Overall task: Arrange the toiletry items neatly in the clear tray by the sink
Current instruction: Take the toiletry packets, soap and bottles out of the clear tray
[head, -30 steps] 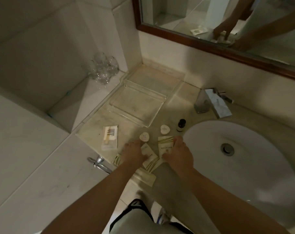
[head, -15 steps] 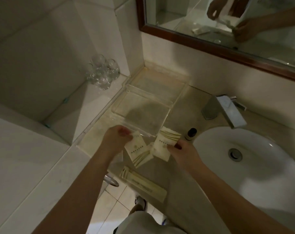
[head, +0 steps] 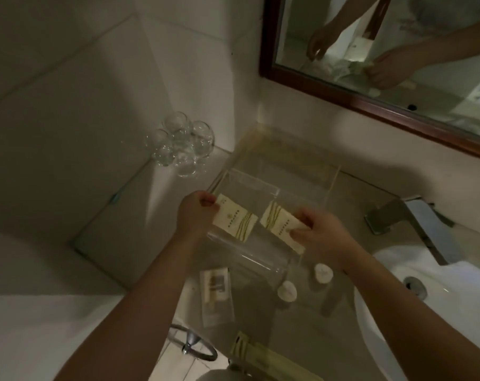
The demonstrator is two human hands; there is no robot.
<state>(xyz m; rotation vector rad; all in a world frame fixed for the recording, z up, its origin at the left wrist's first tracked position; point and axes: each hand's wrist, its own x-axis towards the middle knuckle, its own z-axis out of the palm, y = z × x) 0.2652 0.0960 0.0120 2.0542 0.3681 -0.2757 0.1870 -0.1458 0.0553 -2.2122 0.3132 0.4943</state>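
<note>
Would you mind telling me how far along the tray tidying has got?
Nothing looks settled in the tray yet. In hand: the left hand and right hand each hold a packet over it. Left on the counter: two round soaps, a sachet and a long packet.

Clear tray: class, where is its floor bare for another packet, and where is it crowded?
Bare: the clear tray's far half toward the mirror wall. Crowded: its near half, where the left hand and right hand hold two packets.
</note>
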